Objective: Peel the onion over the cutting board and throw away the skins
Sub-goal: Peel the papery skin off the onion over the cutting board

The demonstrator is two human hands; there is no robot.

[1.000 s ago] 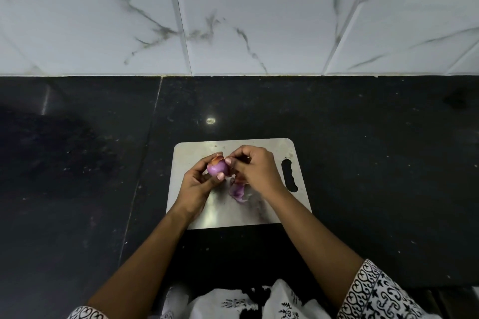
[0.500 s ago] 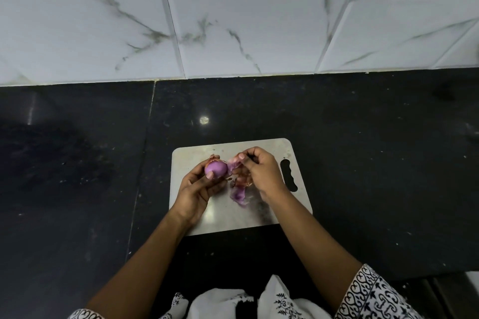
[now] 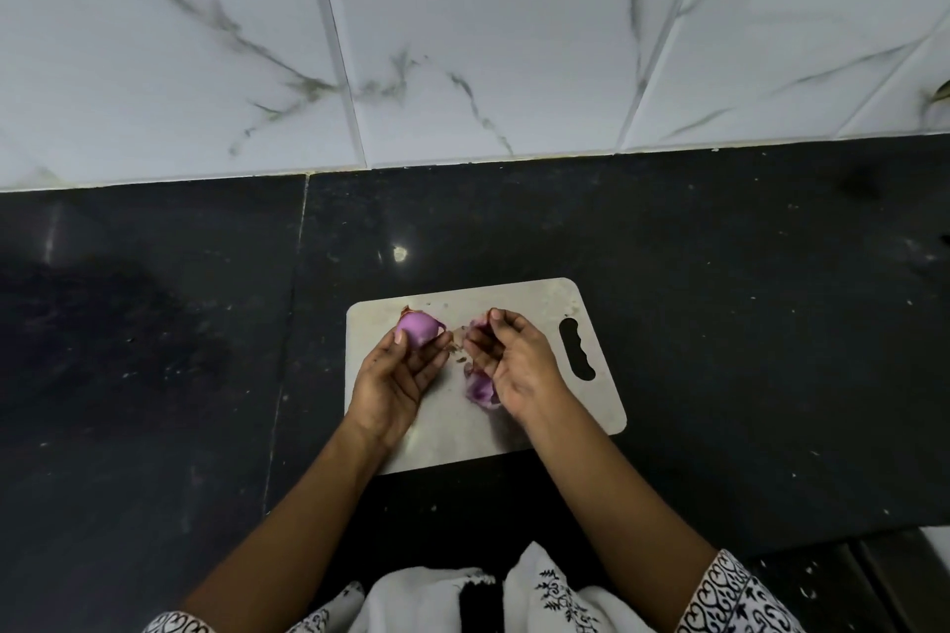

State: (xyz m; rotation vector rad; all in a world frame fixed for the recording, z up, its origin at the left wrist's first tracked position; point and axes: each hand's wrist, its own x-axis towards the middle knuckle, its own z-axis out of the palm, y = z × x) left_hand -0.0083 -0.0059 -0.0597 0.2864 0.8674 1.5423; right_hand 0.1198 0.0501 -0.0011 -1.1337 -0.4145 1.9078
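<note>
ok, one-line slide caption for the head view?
Left hand holds the onion over the cutting board; right hand pinches a skin.

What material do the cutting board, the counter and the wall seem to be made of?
The cutting board: likely brushed steel, matte grey, with dull reflections; a light plastic is possible. The counter: polished black stone, perhaps granite, speckled and mirroring a lamp. The wall: glossy white tiles with grey marble veins, probably ceramic; grout lines show.

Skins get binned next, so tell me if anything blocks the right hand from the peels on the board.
Nothing visible does. The peels lie on the cutting board against the palm of the right hand; the left hand holds the onion aside. No bin shows.
</note>
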